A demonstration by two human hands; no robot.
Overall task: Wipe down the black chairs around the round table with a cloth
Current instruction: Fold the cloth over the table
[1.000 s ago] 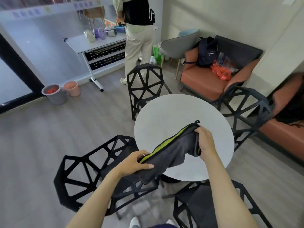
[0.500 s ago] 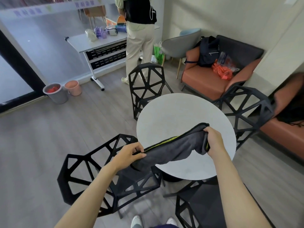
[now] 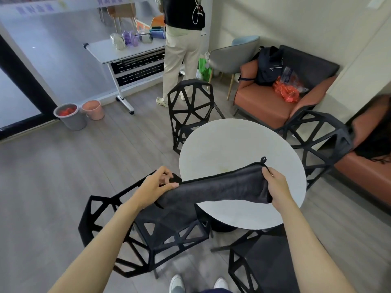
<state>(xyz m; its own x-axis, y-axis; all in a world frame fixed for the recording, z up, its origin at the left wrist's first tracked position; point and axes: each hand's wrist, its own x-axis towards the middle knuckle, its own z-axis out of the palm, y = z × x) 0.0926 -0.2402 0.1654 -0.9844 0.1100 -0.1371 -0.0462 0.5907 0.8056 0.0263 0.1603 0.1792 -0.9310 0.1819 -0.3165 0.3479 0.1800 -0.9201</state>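
Dark grey cloth (image 3: pixel 222 187) stretched above the near edge of the round white tabletop (image 3: pixel 239 149), left hand (image 3: pixel 155 186) pinching one end, right hand (image 3: pixel 276 187) gripping the other. Four black lattice chairs ring it; nearest left chair (image 3: pixel 148 233) below the cloth. Grey plank floor (image 3: pixel 63 166); another person (image 3: pixel 182 51) stands beyond by a white cart (image 3: pixel 131 53).

A backpack (image 3: pixel 268 65) and orange bag (image 3: pixel 286 92) lie on the sofa (image 3: pixel 262 106); two buckets (image 3: pixel 70 116) stand together.
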